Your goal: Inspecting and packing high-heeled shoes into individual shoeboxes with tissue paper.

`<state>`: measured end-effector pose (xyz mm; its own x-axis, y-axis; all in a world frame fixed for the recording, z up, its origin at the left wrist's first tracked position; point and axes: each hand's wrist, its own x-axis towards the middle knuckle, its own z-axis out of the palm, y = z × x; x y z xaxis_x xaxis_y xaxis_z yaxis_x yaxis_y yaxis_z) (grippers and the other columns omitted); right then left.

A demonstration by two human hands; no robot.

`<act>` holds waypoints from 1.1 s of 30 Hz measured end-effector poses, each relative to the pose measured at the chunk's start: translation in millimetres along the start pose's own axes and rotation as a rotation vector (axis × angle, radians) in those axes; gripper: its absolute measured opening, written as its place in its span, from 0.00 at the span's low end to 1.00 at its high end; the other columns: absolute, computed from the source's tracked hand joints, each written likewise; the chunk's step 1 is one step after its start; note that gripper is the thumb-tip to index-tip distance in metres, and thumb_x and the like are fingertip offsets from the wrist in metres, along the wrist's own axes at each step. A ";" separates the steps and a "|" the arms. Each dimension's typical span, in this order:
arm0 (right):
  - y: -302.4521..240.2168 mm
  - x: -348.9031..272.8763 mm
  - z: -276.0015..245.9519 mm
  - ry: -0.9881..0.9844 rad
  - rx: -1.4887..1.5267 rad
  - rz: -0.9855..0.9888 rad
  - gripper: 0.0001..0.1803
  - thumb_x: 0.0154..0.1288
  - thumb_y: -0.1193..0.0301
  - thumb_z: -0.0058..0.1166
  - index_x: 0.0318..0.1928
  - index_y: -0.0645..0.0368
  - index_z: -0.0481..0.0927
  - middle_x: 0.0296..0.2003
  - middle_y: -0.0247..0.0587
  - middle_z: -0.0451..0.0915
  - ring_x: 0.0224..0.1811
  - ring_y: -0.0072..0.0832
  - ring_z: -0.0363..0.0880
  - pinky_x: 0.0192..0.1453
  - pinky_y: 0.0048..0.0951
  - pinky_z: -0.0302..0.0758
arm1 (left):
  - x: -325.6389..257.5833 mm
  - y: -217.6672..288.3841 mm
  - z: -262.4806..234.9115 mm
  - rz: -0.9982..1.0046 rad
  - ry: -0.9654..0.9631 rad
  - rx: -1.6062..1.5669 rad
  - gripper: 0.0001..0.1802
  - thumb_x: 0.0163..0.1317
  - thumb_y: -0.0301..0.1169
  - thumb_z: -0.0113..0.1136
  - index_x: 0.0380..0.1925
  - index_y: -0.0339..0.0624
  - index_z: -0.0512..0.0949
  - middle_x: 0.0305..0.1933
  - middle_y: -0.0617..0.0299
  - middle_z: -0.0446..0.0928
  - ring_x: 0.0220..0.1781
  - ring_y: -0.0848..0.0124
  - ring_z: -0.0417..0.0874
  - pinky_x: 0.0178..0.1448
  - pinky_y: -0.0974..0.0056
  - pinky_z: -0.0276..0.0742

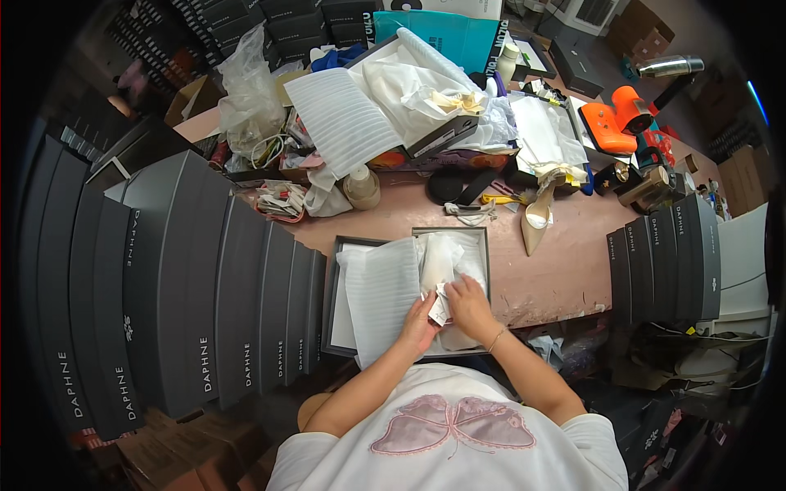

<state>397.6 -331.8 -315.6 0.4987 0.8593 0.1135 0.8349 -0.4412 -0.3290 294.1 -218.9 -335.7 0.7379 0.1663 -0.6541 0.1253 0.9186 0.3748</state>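
My left hand (418, 324) is closed on a small white paper card (440, 305), holding it from the left. From the other side, the bent fingers of my right hand (470, 308) pinch at the card's right edge. Both hands are over an open dark grey shoebox (486, 255) in front of me. Inside it, white tissue paper (440, 255) is bunched around something I cannot make out. A ribbed white foam sheet (378, 282) drapes over the box lid (334, 315) on the left.
A beige pointed shoe (534, 227) stands on the pink table (565, 278) at right. Tall stacks of dark shoeboxes flank me at left (176, 278) and right (667, 262). Behind are another open shoebox (442, 137), a pump bottle (361, 188) and an orange tool (610, 127).
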 end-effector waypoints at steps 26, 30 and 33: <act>67.1 -74.4 -93.7 0.157 0.347 0.689 0.13 0.58 0.68 0.58 0.30 0.68 0.72 0.28 0.62 0.76 0.32 0.57 0.76 0.36 0.49 0.70 | -36.6 28.1 -25.9 0.197 0.129 0.123 0.17 0.67 0.22 0.53 0.55 0.38 0.70 0.49 0.56 0.78 0.49 0.65 0.81 0.53 0.57 0.80; 178.7 -127.5 -56.9 0.081 -0.011 0.775 0.16 0.57 0.68 0.58 0.40 0.68 0.73 0.36 0.61 0.77 0.40 0.57 0.75 0.44 0.50 0.72 | -13.8 6.2 -2.6 0.136 0.115 0.223 0.22 0.66 0.19 0.49 0.61 0.39 0.65 0.50 0.55 0.76 0.47 0.64 0.81 0.50 0.58 0.81; 139.6 -80.6 -78.4 0.342 -0.120 0.550 0.22 0.58 0.67 0.59 0.50 0.67 0.73 0.50 0.58 0.75 0.53 0.53 0.72 0.56 0.47 0.69 | 1.4 -5.7 5.0 0.185 0.139 0.286 0.29 0.64 0.16 0.45 0.66 0.41 0.58 0.51 0.53 0.74 0.44 0.63 0.81 0.48 0.60 0.82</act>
<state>492.2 -482.8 -297.2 0.8895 0.3780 0.2566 0.4471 -0.8356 -0.3192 297.7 -225.7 -335.5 0.6705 0.3855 -0.6339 0.1928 0.7346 0.6506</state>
